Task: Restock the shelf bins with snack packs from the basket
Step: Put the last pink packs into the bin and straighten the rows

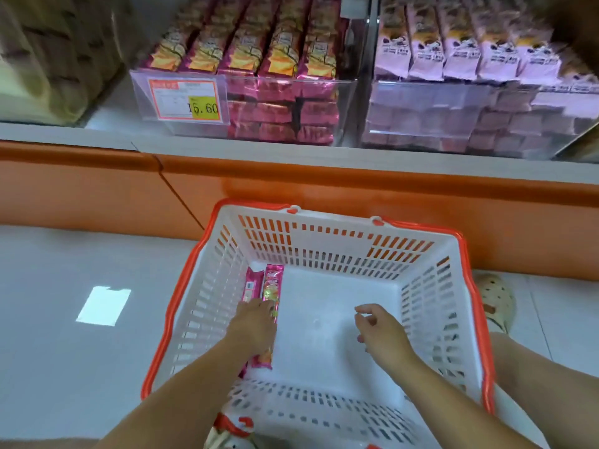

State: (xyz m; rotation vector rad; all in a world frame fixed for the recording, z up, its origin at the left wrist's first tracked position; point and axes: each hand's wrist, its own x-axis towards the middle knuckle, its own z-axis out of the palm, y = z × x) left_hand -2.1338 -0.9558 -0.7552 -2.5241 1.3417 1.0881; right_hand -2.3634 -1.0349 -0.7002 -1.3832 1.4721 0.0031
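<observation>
The left hand lies on pink snack packs by the left wall of the basket; grip unclear. The right hand hovers loosely curled, empty.

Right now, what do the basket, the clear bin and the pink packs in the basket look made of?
Basket: white moulded plastic, matte, slotted walls, orange rim. Clear bin: rigid transparent plastic, probably acrylic; see-through walls. Pink packs: glossy film, maybe foil-lined; shiny highlights.

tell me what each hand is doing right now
left hand: touching the pink snack packs; grip cannot be told
right hand: open, loosely curled, holding nothing
</observation>
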